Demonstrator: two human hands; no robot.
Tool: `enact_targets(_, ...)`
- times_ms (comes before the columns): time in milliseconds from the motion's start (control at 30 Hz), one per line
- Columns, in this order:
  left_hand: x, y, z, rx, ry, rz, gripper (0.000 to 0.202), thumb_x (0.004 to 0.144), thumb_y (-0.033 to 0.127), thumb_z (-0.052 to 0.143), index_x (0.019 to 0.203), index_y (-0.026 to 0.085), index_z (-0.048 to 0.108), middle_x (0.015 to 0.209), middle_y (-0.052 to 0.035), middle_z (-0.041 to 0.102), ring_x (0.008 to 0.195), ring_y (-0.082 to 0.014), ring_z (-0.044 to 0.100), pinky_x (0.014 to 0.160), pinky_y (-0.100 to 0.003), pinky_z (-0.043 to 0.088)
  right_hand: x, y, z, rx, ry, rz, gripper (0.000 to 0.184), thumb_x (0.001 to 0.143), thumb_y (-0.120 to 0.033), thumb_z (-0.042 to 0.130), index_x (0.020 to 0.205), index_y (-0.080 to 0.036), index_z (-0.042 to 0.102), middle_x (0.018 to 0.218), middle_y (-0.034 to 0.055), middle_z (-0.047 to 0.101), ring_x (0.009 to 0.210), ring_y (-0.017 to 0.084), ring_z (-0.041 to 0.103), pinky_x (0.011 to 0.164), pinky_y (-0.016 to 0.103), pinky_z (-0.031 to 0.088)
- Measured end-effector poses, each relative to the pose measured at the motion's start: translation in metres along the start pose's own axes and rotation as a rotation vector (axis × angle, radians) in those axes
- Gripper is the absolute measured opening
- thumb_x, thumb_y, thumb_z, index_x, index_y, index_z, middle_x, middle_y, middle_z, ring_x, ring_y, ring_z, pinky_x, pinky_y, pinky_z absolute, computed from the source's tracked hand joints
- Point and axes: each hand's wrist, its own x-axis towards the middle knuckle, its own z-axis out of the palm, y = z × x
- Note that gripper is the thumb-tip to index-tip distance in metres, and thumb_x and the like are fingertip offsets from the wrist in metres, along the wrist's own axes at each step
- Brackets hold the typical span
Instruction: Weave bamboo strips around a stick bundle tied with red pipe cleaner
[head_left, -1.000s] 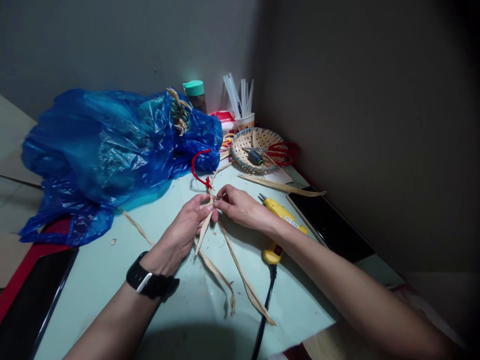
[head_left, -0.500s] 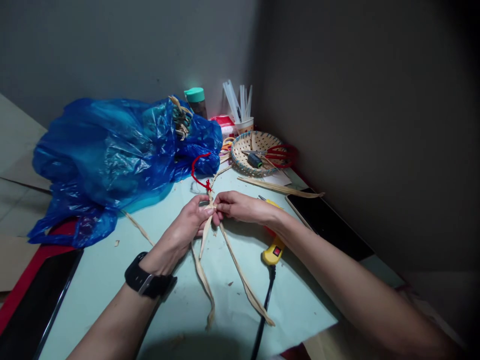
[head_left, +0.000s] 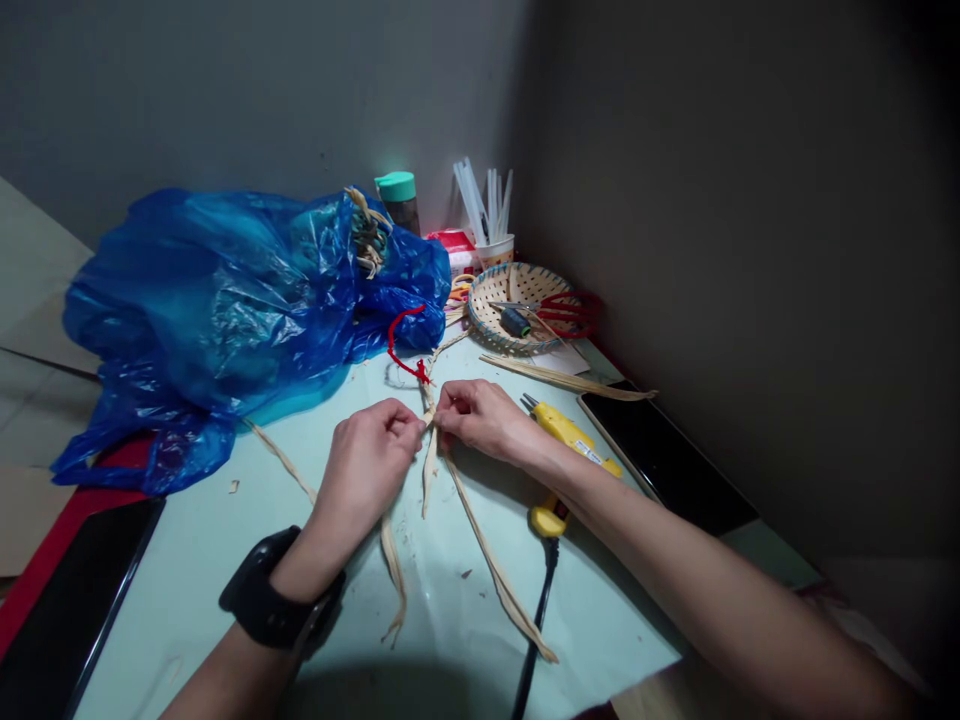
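Note:
Pale dried fibre strands, braided at the top, lie on the table between my hands. A red cord is tied around the braid. My left hand pinches one strand close below the braid, its fingertips closed. From the other side my right hand pinches the strands at the same spot, fingers bent and pressed together. Loose fibre ends trail toward me across the table, and another strand hangs out from under my left hand. The exact crossing between the fingertips is partly hidden.
A yellow glue gun with a black cord lies beneath my right forearm. Behind it are a dark phone and a woven basket holding red-handled scissors and thread. A blue plastic bag fills the left side.
My left hand has turned knuckles up and drawn slightly left and down, still pinching a strand. My right hand stays at the braid. The view has shifted slightly.

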Motion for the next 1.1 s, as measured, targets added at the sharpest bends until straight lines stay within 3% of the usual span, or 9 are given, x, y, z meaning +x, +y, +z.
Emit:
enact_targets(133,-0.016,0.010,0.015,0.189,0.099,0.173,0.011,0.077,0.018,0.058,0.067,0.020,0.063,0.063,-0.0045,0.059,0.058,-0.0197,0.049,0.058,-0.028,0.027,0.002,0.002,0.004,0.097,-0.004,0.032,0.009,0.074,-0.022,0.051,0.070,-0.016,0.057,0.058,-0.0016,0.059,0.055,0.010,0.051,0.054,0.020,0.035)
enact_targets(267,-0.029,0.005,0.039,0.496,0.022,0.269,0.020,0.084,0.011,0.043,0.086,0.018,0.062,0.080,-0.0096,0.059,0.067,-0.0225,0.053,0.059,-0.031,0.027,0.003,0.007,0.004,0.297,-0.072,0.036,0.011,0.075,-0.022,0.050,0.071,-0.016,0.058,0.054,-0.0029,0.053,0.052,0.010,0.049,0.053,0.020,0.036)
enact_targets(367,-0.034,0.004,0.047,0.564,0.001,0.262,0.025,0.085,0.009,0.039,0.090,0.015,0.063,0.081,-0.0115,0.059,0.068,-0.0238,0.053,0.058,-0.031,0.025,0.003,0.009,0.001,0.364,-0.106,0.036,0.013,0.076,-0.026,0.053,0.072,-0.014,0.058,0.053,-0.0033,0.050,0.051,0.009,0.045,0.050,0.020,0.035)
enact_targets(533,-0.022,0.014,0.022,0.178,0.095,0.210,0.014,0.073,0.025,0.066,0.061,0.019,0.063,0.060,-0.0041,0.054,0.054,-0.0172,0.044,0.055,-0.028,0.021,0.001,0.003,-0.006,0.400,-0.114,0.096,0.006,0.071,-0.019,0.057,0.072,-0.013,0.057,0.057,-0.0027,0.053,0.052,0.007,0.041,0.049,0.019,0.030)
enact_targets(633,-0.005,0.009,0.003,0.056,0.119,0.073,0.021,0.078,0.031,0.060,0.061,0.019,0.064,0.059,-0.0032,0.056,0.057,-0.0172,0.047,0.055,-0.027,0.027,-0.001,-0.003,-0.008,0.492,-0.149,0.103,0.006,0.074,-0.018,0.055,0.073,-0.013,0.054,0.063,-0.0008,0.059,0.050,0.006,0.036,0.047,0.018,0.026)
enact_targets(800,0.009,-0.011,0.009,-0.395,-0.283,-0.118,0.014,0.081,0.030,0.054,0.079,0.017,0.059,0.071,-0.0025,0.061,0.059,-0.0140,0.055,0.058,-0.025,0.041,-0.003,-0.004,-0.006,0.567,-0.177,0.102,0.007,0.078,-0.021,0.053,0.080,-0.014,0.052,0.065,-0.0013,0.058,0.052,0.007,0.038,0.049,0.019,0.026)
enact_targets(867,0.009,-0.013,0.015,-0.544,-0.327,-0.185,0.010,0.080,0.026,0.054,0.079,0.016,0.055,0.068,0.0003,0.056,0.050,-0.0091,0.049,0.050,-0.021,0.037,-0.003,-0.003,-0.006,0.527,-0.173,0.072,0.007,0.078,-0.019,0.051,0.082,-0.014,0.053,0.064,-0.0022,0.055,0.053,0.008,0.040,0.050,0.020,0.028)
enact_targets(1000,0.007,-0.013,0.018,-0.673,-0.325,-0.316,0.010,0.078,0.023,0.056,0.074,0.015,0.052,0.058,0.0061,0.040,0.041,-0.0027,0.025,0.040,-0.018,0.013,-0.004,-0.001,-0.010,0.290,-0.178,-0.005,0.011,0.079,-0.018,0.052,0.086,-0.012,0.058,0.068,-0.0007,0.057,0.060,0.010,0.045,0.055,0.020,0.032)
enact_targets(1100,0.007,-0.015,0.015,-0.674,-0.330,-0.336,0.016,0.079,0.024,0.057,0.070,0.013,0.052,0.059,0.0043,0.041,0.043,-0.0025,0.024,0.041,-0.020,0.011,-0.004,-0.002,-0.013,0.106,-0.171,-0.047,0.012,0.080,-0.018,0.053,0.085,-0.012,0.061,0.068,-0.0006,0.058,0.063,0.010,0.048,0.059,0.021,0.033)
